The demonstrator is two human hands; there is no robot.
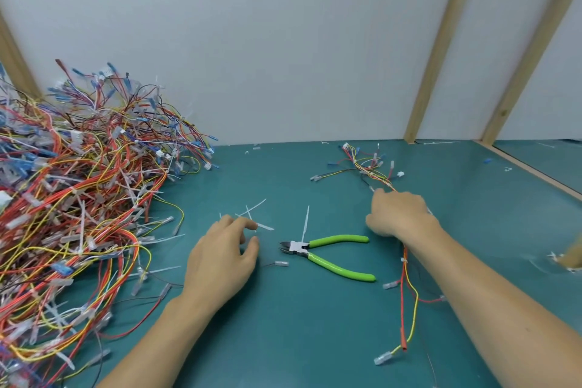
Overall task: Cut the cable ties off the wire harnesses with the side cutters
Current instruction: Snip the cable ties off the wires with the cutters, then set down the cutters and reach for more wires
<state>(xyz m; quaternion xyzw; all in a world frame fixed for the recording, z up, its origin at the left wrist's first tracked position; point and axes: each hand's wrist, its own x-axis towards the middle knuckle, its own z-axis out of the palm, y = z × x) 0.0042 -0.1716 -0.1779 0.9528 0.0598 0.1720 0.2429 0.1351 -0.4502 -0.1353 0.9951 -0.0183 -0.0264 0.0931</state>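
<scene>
Green-handled side cutters (327, 253) lie on the teal mat, handles spread, jaws pointing left, with no hand on them. My left hand (222, 257) hovers just left of the jaws with fingers loosely curled, beside several cut white cable ties (256, 214). My right hand (400, 214) grips a single wire harness (368, 167) of red, yellow and black wires that runs from the back of the mat under my hand down to its connectors near the front (406, 293). A big tangled pile of harnesses (78, 198) fills the left side.
A white wall with wooden battens (441, 50) closes the back. A wooden strip (535, 170) borders the mat on the right. Small tie scraps (441, 143) lie along the back edge. A blurred pale object (571, 257) sits at the right edge.
</scene>
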